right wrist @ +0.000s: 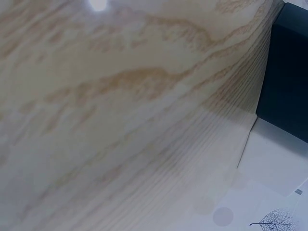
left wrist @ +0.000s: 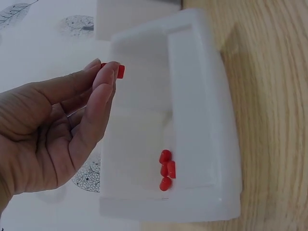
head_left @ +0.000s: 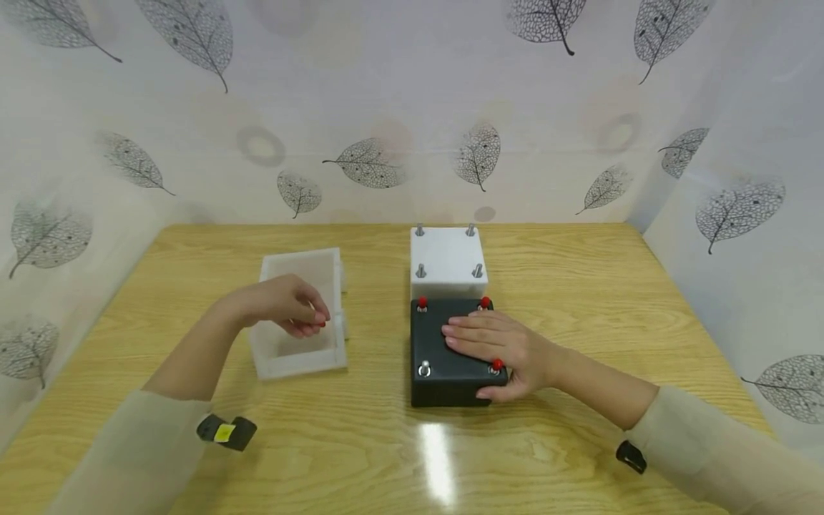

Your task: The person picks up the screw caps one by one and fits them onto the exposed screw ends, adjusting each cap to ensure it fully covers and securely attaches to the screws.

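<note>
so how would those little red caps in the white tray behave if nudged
Likely to roll: the red caps look like short rounded cylinders. Perhaps a bit slippery, given their smooth, shiny sides. Probably won't go far, since the white tray has raised walls.

Out there I had the left hand point(head_left: 290, 304) raised left of the black box point(head_left: 444, 368), wrist point(head_left: 235, 309) bent, thumb and fingertips closed in a pinch. I had the right hand point(head_left: 506, 343) across the box's top, fingers extended, thumb against its near face, forearm point(head_left: 599, 384) angling in from its right.
</note>
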Tool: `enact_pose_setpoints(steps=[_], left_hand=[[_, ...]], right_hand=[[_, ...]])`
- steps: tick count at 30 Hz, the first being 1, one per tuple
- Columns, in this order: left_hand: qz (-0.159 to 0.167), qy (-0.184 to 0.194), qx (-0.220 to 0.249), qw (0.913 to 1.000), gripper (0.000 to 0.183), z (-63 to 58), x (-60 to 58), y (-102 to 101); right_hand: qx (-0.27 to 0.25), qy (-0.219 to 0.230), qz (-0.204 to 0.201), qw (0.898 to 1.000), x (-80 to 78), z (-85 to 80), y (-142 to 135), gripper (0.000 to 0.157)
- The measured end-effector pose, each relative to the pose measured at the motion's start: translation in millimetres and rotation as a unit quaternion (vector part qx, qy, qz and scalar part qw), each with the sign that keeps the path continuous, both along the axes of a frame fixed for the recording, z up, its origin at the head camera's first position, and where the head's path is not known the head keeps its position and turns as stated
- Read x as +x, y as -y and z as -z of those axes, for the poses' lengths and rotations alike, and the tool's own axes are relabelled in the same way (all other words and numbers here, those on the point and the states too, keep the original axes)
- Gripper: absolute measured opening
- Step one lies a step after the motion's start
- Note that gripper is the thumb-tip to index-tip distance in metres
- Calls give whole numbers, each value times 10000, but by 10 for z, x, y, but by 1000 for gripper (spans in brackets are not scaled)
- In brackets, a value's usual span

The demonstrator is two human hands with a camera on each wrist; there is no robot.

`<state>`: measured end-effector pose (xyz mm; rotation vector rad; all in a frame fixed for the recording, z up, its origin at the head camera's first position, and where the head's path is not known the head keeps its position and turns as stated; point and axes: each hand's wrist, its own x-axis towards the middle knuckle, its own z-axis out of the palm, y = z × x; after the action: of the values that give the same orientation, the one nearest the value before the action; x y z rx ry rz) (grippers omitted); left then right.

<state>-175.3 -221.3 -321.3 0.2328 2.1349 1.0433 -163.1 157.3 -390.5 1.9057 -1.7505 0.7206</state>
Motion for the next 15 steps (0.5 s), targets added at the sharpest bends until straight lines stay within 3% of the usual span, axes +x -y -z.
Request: enact_pose_setpoints(steps=[6, 15], left_hand=[[-158, -30, 220, 9996, 18, -92, 50, 0], [-27, 10, 734, 9973, 20, -162, 119, -50]], right_hand=[[-12, -31, -11, 10000, -6, 1, -1, 65], [66, -10, -2, 10000, -2, 7, -14, 66]])
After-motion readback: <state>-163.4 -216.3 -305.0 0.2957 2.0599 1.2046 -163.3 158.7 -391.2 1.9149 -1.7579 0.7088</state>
